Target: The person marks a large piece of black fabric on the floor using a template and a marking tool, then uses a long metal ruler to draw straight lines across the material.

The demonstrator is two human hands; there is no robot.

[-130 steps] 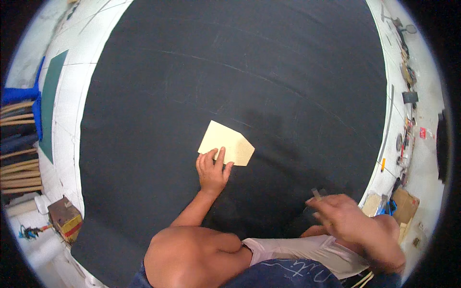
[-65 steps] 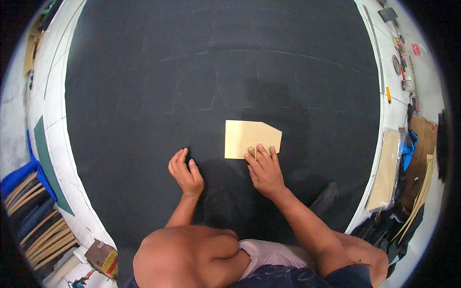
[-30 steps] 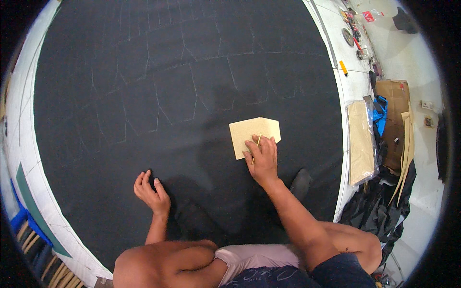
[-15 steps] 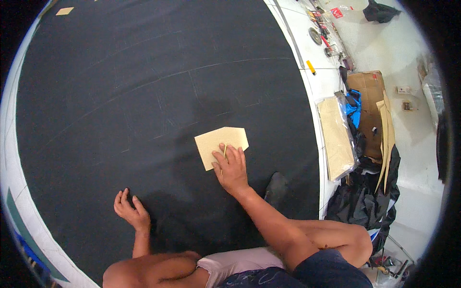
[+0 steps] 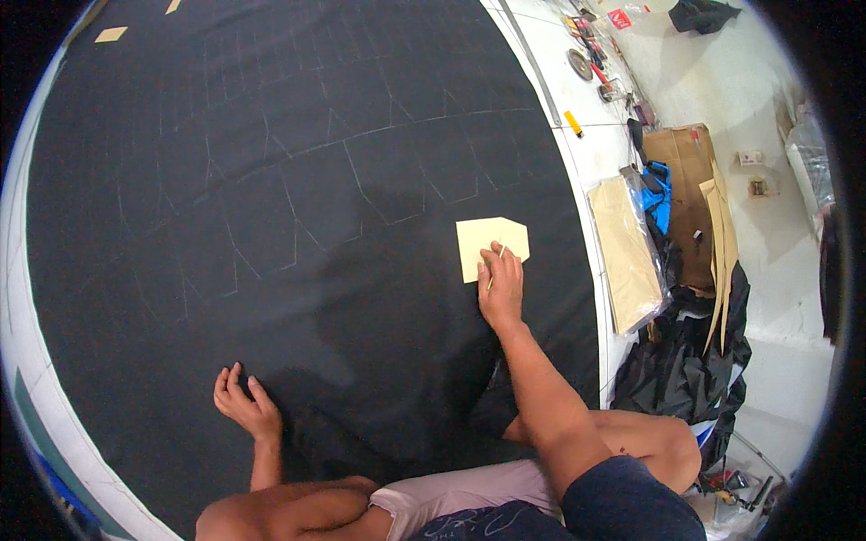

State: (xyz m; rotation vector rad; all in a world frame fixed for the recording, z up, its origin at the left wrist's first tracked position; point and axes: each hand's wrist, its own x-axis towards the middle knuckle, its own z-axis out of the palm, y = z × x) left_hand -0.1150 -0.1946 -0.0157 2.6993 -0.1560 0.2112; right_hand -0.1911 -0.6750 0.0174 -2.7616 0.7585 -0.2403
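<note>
My right hand (image 5: 503, 290) rests on a pale yellow card pattern piece (image 5: 476, 237) with cut corners, its fingertips over the lower edge. Between those fingers slants a thin pale pencil-like stick (image 5: 502, 252); its exact kind is unclear. The card lies flat on a wide black cloth (image 5: 379, 307) marked with thin white lines, many of them joined in angular outlines beyond and left of the card. Off to the left, my left hand (image 5: 248, 403) lies on the cloth with its fingers apart and nothing in it.
Two small pale card pieces (image 5: 111, 35) lie at the far left. Along the right run a metal ruler (image 5: 532, 63), a yellow-handled cutter (image 5: 573, 123), assorted tools and a plastic-wrapped stack of tan sheets (image 5: 624, 257). Brown cardboard (image 5: 677, 207) and black plastic (image 5: 667, 370) sit beyond.
My right hand has carried the card and the stick to the right and slightly farther away. My left hand stays almost where it was. The white lines show more clearly now.
</note>
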